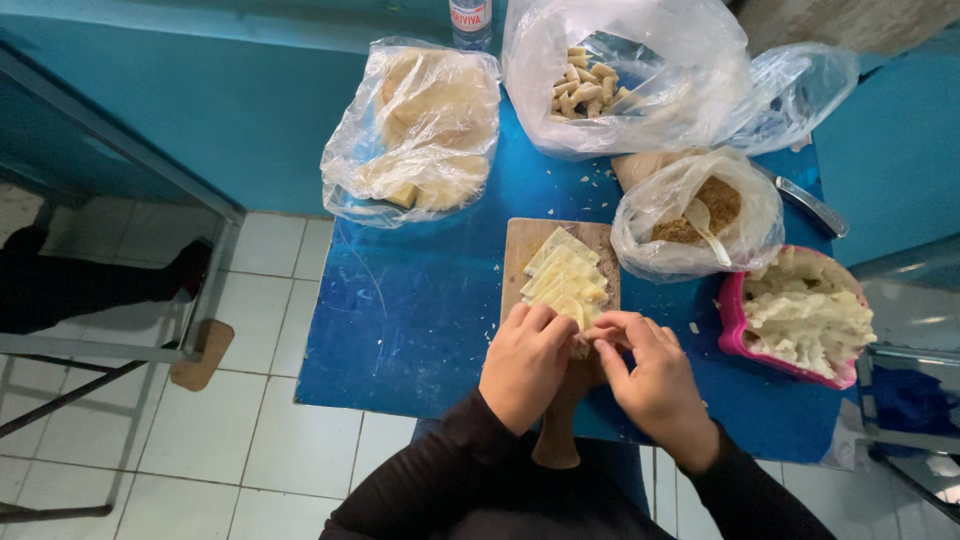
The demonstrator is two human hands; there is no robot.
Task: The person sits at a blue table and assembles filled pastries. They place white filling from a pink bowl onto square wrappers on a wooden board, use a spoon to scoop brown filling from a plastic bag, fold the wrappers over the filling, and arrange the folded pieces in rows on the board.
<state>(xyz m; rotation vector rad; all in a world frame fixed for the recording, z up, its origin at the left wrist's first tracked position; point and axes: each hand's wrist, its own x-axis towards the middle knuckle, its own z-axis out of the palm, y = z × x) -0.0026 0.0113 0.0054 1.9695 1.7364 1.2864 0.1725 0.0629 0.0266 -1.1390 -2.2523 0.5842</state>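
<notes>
- Two hands: the left hand (525, 362) and the right hand (650, 380).
- One wooden cutting board (525, 250).
- One stack of pale yellow dough sheets (565, 278); too overlapped to count one by one.
- Four clear plastic bags: one with flat dough pieces (420, 125), one with small rolled sticks (620, 80), one with brown filling (700, 215), one crumpled (800, 90).
- One white plastic spoon (702, 225).
- One pink bowl (735, 325).
- One plastic bottle (470, 20).
- One knife (810, 207).
- One blue table (400, 310).
</notes>
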